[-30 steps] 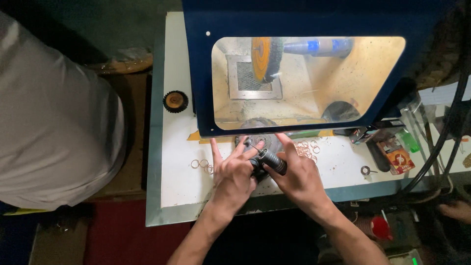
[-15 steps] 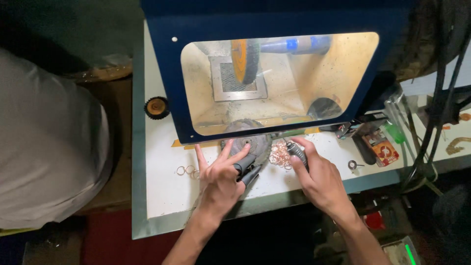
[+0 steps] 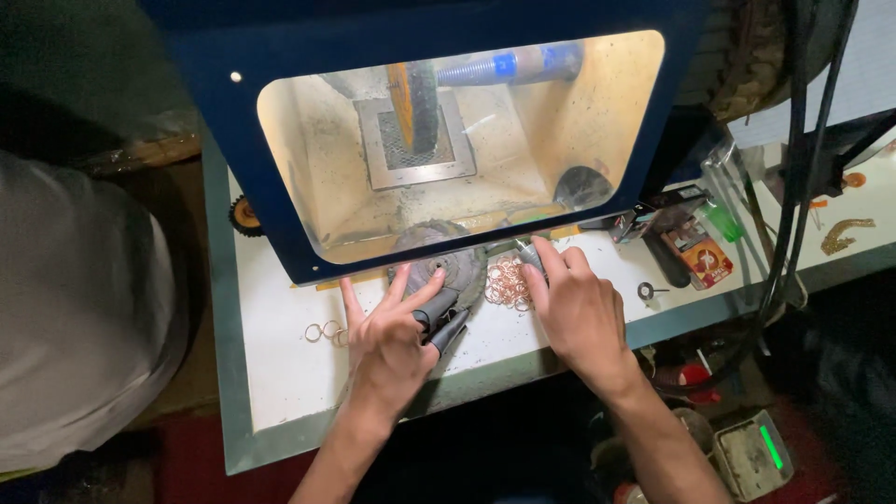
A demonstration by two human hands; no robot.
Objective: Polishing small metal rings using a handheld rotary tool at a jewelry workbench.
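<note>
My left hand (image 3: pixel 394 333) rests on the white bench (image 3: pixel 280 373), fingers spread, with dark rubber finger cots (image 3: pixel 446 323) on the thumb and a finger. Its thumb touches a grey round buffing wheel (image 3: pixel 446 261) lying at the mouth of the polishing cabinet. My right hand (image 3: pixel 579 310) lies flat beside a heap of several copper-coloured rings (image 3: pixel 507 282), its forefinger in a dark cot and touching the pile's far edge. Neither hand clearly grips anything. Two or three loose rings (image 3: pixel 326 331) lie left of my left hand.
A blue polishing cabinet (image 3: pixel 215 112) with a lit window holds a spinning orange wheel (image 3: pixel 413 105) on a spindle. A person in a grey shirt (image 3: pixel 75 317) stands at left. Small tools and a colourful packet (image 3: pixel 698 250) lie right; cables (image 3: pixel 793 187) hang there.
My right hand has moved from my left hand out to the ring heap and flattened. My left hand spread on the bench. The view shifted toward the cabinet.
</note>
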